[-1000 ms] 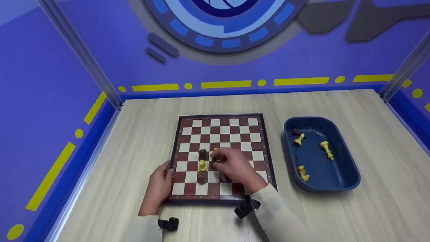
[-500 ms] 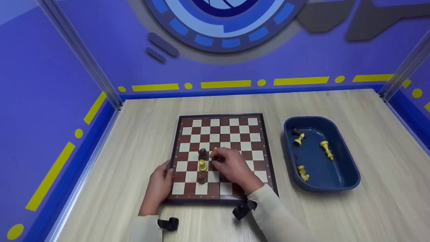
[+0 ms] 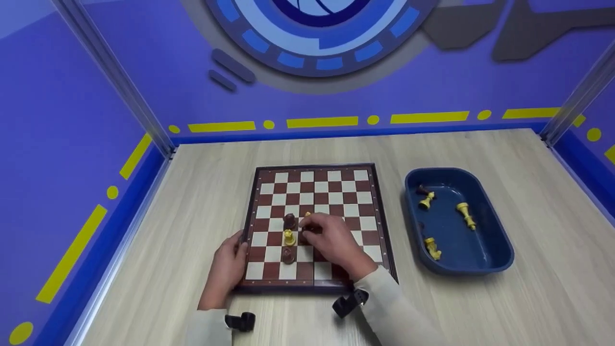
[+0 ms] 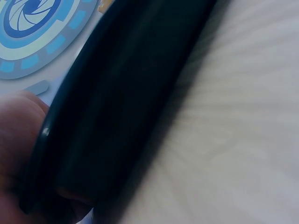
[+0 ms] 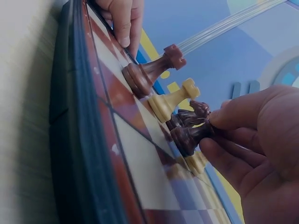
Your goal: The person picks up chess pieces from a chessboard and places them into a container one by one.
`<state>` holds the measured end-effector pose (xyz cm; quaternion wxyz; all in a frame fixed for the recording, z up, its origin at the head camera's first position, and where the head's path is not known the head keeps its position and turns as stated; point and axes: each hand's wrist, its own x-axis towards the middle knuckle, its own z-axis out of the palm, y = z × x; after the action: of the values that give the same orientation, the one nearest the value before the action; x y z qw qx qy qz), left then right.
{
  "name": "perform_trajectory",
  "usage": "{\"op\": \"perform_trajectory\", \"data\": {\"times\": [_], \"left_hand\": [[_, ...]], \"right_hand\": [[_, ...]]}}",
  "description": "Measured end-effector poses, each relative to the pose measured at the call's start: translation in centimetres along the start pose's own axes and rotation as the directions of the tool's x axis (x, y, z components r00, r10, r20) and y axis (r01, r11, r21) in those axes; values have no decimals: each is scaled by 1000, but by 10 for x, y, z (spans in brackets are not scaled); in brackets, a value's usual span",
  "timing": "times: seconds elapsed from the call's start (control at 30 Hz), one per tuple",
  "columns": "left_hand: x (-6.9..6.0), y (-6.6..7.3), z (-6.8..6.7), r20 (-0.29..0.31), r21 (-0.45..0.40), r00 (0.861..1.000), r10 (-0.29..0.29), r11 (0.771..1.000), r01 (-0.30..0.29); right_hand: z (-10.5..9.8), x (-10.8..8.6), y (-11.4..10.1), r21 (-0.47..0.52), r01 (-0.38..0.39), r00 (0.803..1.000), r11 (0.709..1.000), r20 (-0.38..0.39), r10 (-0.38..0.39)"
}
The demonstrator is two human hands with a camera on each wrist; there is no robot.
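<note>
My left hand (image 3: pixel 228 264) grips the left edge of the chessboard (image 3: pixel 348 198), its thumb at the rim. The right hand (image 3: pixel 336 240) pinches the top of a dark chess piece (image 5: pixel 187 139) between thumb and fingers; the piece's base is at the board surface in the right wrist view. Left of that hand, a dark knight (image 3: pixel 289 221), a yellow rook (image 3: pixel 289 237) and a dark rook (image 3: pixel 288 255) stand in a column. A yellow piece (image 3: pixel 308 214) shows just beyond the right fingers, mostly hidden.
Right of the board, a blue tray (image 3: pixel 503 254) holds lying pieces, among them a yellow one (image 3: pixel 465 216) and another yellow one (image 3: pixel 426 200). Blue panels (image 3: pixel 326 96) enclose the wooden table (image 3: pixel 206 168) at the back and sides.
The right hand and wrist have shifted slightly left over the pinched piece. My left hand keeps its place on the board's edge, and the other pieces stand unmoved.
</note>
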<state>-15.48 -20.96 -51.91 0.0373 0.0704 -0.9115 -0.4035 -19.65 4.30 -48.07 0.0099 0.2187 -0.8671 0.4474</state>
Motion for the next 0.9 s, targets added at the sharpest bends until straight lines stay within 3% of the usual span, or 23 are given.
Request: {"op": "perform_trajectory", "data": {"times": [0.5, 0.9], "left_hand": [[1, -2, -1, 0, 8, 1000, 16, 1000, -16], [-2, -1, -1, 1, 5, 1000, 28, 1000, -28]], "right_hand": [[-18, -2, -6, -29, 53, 997, 998, -61, -55], [-32, -8, -4, 62, 69, 996, 996, -61, -66]]}}
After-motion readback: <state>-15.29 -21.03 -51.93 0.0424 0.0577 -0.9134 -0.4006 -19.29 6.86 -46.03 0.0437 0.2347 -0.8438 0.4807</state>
